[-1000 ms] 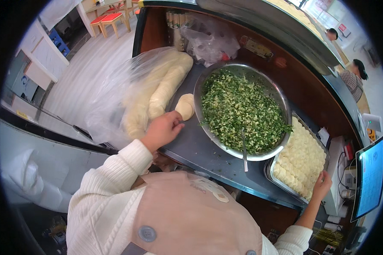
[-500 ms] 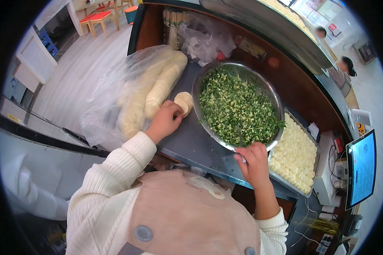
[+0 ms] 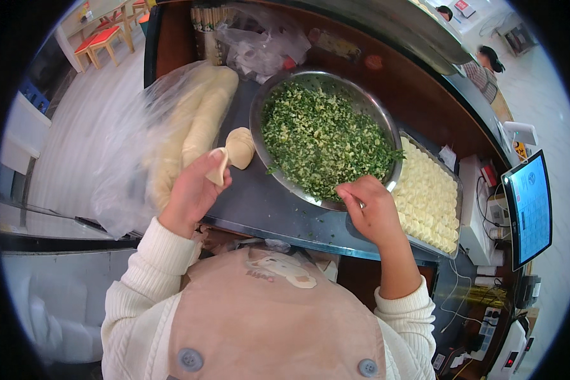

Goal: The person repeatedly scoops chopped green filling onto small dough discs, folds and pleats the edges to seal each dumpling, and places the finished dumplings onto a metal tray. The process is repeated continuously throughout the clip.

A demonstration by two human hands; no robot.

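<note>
My left hand [image 3: 193, 195] pinches a round dumpling wrapper [image 3: 218, 170], which bends between thumb and fingers. Just past it, a small stack of wrappers [image 3: 240, 149] lies on the dark counter. A wide steel bowl [image 3: 394, 130] holds chopped green filling with pale yellow bits [image 3: 326, 136]. At the bowl's near rim, my right hand [image 3: 372, 206] closes round a thin-handled utensil [image 3: 361, 204]; its working end is hidden. Long rolls of pale dough [image 3: 202, 117] lie under clear plastic on the left. To the right, a tray is filled with rows of pale dumplings [image 3: 424, 196].
Behind the bowl are a crumpled clear bag [image 3: 263, 41] and a holder of chopsticks [image 3: 209, 28] against the wooden back panel. A lit screen [image 3: 529, 209] and cables stand at the right. Two people show far off at upper right.
My left hand has lifted a wrapper off the stack and drawn it toward me. My right hand stays at the bowl's near rim. The whole view has shifted a little.
</note>
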